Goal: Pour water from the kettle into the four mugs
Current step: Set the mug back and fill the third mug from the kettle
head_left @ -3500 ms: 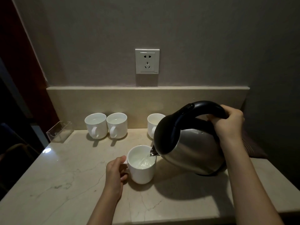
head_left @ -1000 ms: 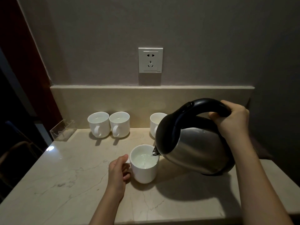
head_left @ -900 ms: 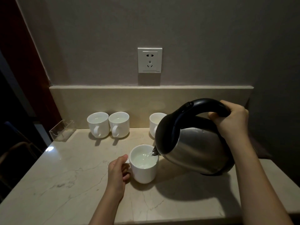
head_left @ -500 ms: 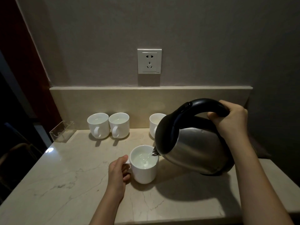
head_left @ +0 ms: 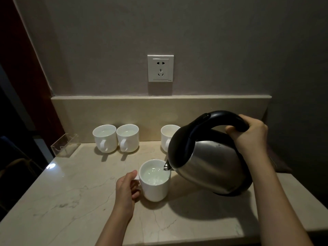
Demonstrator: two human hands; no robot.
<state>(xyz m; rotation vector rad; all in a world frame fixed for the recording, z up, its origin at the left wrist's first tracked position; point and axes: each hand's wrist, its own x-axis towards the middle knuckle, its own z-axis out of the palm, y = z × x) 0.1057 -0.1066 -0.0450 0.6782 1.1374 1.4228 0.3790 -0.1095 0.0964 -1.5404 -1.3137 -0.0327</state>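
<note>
mugs (head_left: 155,180): 4 | kettle (head_left: 209,157): 1 | hands (head_left: 126,189): 2 | socket (head_left: 160,68): 1 | clear holder (head_left: 64,144): 1

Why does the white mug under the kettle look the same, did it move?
No. The white ceramic mug with water sits in the same spot in front of the two left white mugs by the backsplash; only the camera shifted slightly.

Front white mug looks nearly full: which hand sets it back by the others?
Left. The left hand grips the front white ceramic mug by its handle; the right hand holds the tilted stainless-steel kettle by its black handle.
</note>
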